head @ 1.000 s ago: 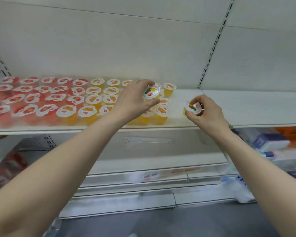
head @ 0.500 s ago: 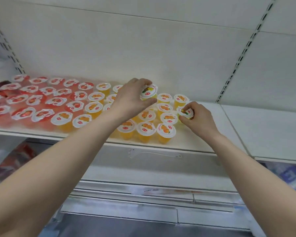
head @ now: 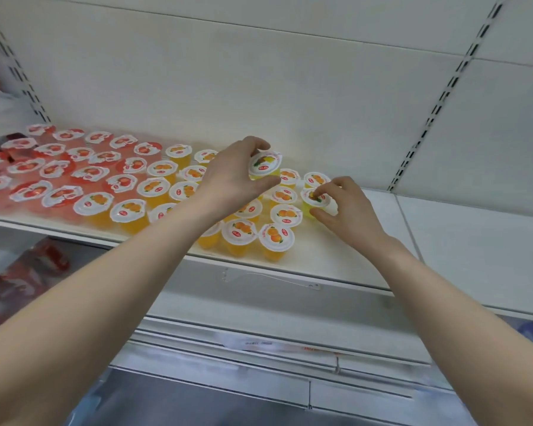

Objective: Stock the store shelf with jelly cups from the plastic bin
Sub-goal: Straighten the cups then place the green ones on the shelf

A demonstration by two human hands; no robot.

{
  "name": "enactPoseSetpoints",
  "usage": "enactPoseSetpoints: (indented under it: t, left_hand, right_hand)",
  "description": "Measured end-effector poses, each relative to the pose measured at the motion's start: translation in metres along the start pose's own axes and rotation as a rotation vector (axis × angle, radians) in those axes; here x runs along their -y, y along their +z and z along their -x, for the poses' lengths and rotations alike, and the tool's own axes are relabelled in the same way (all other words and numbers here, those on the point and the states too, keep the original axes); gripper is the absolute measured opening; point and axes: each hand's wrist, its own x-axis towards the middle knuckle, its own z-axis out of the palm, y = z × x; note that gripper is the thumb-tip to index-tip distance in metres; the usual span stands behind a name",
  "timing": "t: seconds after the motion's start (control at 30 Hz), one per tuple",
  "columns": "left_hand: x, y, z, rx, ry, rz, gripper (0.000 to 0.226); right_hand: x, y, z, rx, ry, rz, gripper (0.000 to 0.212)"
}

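Observation:
My left hand grips a yellow jelly cup by its sides and holds it in the air above the rows on the white shelf. Fingers of my right hand pinch a second yellow-green jelly cup, which stands on the shelf at the right end of the orange rows. Several orange jelly cups fill the middle of the shelf, and several red jelly cups fill its left part. The plastic bin is out of view.
The shelf to the right of my right hand is bare white board. A slotted upright divides the back wall. Lower shelves run below, with red packs at lower left.
My right hand has carried its cup left and back to the end of the orange rows and set it down. My left hand still holds its cup above the rows. The view shifted.

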Motion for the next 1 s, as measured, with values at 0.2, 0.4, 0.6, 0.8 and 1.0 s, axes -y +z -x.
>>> enactPoseSetpoints:
  t: [0.2, 0.4, 0.6, 0.8, 1.0]
  left_hand:
    - [-0.031, 0.01, 0.002, 0.031, 0.068, 0.05, 0.048]
    - [-0.058, 0.036, 0.016, 0.172, 0.182, -0.081, 0.043]
    - [-0.055, 0.068, 0.033, 0.174, 0.263, -0.405, 0.043]
    - [-0.051, 0.082, 0.033, 0.129, 0.241, -0.468, 0.041]
    - [-0.053, 0.085, 0.031, 0.119, 0.207, -0.496, 0.042]
  right_hand:
    - [-0.019, -0.024, 0.004, -0.04, -0.073, 0.068, 0.032]
    - [-0.029, -0.042, 0.003, -0.11, -0.034, 0.062, 0.033]
    - [-0.029, -0.042, 0.003, -0.103, -0.056, 0.052, 0.032]
    - [-0.033, -0.039, -0.001, -0.092, -0.082, 0.044, 0.032]
    - [-0.031, -0.037, -0.008, -0.107, -0.106, 0.021, 0.03]
